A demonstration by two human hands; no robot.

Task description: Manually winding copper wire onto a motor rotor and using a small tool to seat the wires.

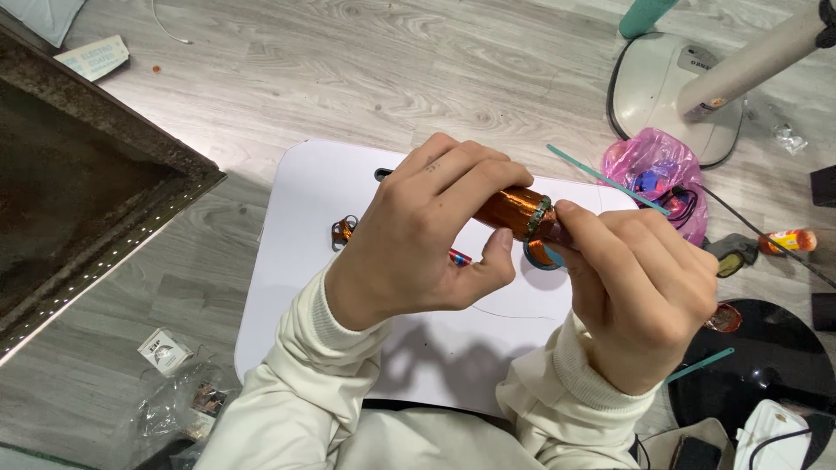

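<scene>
Copper winding point(514, 209), a shiny orange coil on a cylindrical core, sits in the air above the white board point(313, 200), gripped around its middle by the left hand point(418, 239), whose fingers are wrapped over the top with the thumb pressing from below. The right hand point(640, 292) is closed on the coil's end, fingertips pinched at the green-edged rim. Working this end well seems to call for a steady left grip while the right hand's fingers move in small, controlled motions, so the fine turns are not scraped or loosened. Much is concealed: the left fingers cover most of the coil's length, and what the right fingertips pinch cannot be made out. A second small copper piece point(343, 231) lies on the board, near the left wrist. Beyond, a pink bag point(649, 170) rests on the grey floor point(348, 70), its contents unclear.
</scene>
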